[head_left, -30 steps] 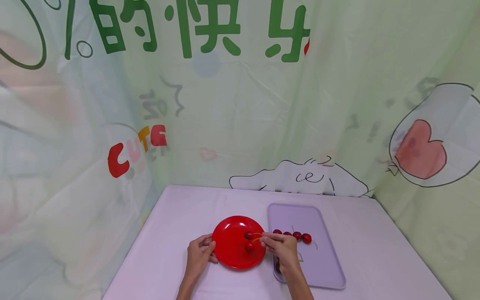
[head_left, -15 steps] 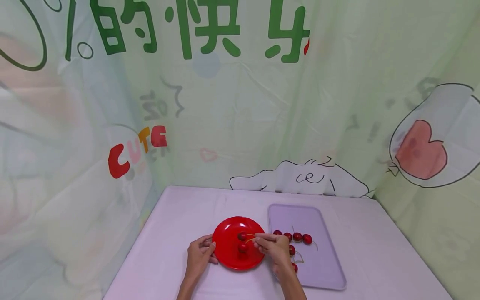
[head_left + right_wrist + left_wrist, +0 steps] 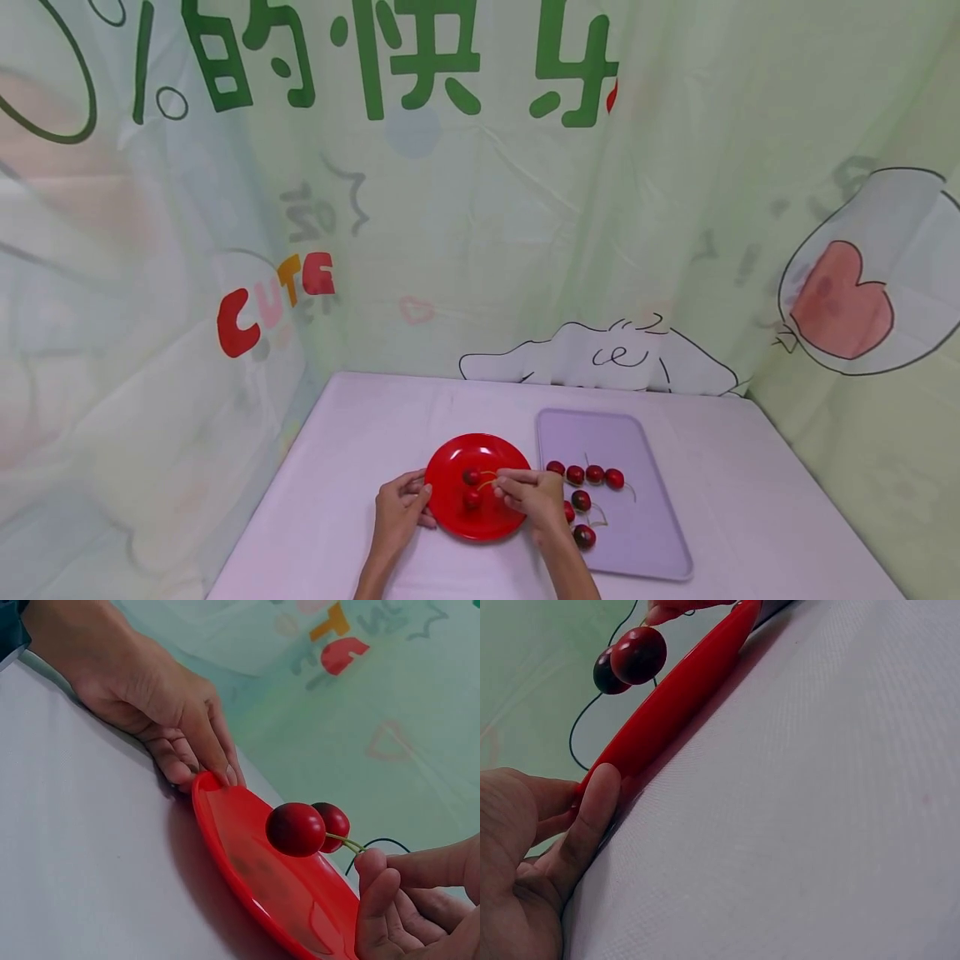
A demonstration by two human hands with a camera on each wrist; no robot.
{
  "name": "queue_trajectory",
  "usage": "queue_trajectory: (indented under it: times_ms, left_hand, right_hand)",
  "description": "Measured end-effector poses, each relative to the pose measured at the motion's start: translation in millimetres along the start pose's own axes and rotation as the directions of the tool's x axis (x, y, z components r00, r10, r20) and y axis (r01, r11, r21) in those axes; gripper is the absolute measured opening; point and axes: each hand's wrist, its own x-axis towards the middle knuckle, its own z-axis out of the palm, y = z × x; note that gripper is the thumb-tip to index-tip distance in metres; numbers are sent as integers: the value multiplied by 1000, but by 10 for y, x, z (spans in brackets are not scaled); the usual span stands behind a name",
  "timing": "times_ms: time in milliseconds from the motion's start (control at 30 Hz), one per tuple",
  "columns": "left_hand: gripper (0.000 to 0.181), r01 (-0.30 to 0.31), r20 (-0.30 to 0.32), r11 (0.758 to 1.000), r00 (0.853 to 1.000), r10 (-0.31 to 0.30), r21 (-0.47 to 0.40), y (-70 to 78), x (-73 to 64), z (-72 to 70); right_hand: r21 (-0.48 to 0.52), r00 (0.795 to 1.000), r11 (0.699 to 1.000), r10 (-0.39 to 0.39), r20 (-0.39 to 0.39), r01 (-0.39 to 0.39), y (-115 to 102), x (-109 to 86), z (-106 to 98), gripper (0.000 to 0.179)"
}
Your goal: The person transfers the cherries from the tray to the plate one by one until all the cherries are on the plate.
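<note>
My left hand [image 3: 400, 504] grips the left rim of a round red plate [image 3: 477, 451]. In the left wrist view its thumb and fingers pinch that rim. My right hand [image 3: 534, 500] pinches the thin green stems of two dark red cherries [image 3: 295, 829] between thumb and fingertips. Both cherries hang above the plate, apart from its surface, as the right wrist view shows. To the right lies a flat lilac tray [image 3: 637, 533] with several more cherries [image 3: 594, 474], and the right forearm passes over its near left corner.
A white cloth [image 3: 315, 533] covers the table. Printed green curtains [image 3: 420, 250] stand behind it and along both sides. The tray lies close beside the plate's right edge.
My right hand has moved left with the two cherries, from the plate's right side to over its middle. More cherries on the tray now show. The left hand has stayed at the rim.
</note>
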Motion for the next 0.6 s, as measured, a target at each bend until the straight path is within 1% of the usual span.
queue_trajectory:
  times_ms: [300, 467, 600]
  left_hand:
    - [41, -1, -6, 1000, 1000, 1, 3, -20, 7, -9]
    - [41, -3, 0, 1000, 1000, 3, -13, -12, 21, -15]
    - [42, 3, 1, 1000, 1000, -3, -2, -1, 12, -14]
  right_hand:
    - [-20, 1000, 1000, 16, 4, -16, -27, -11, 111, 32]
    - [-31, 1000, 999, 19, 8, -19, 3, 14, 176, 31]
    - [-36, 1000, 999, 23, 9, -23, 25, 23, 235, 31]
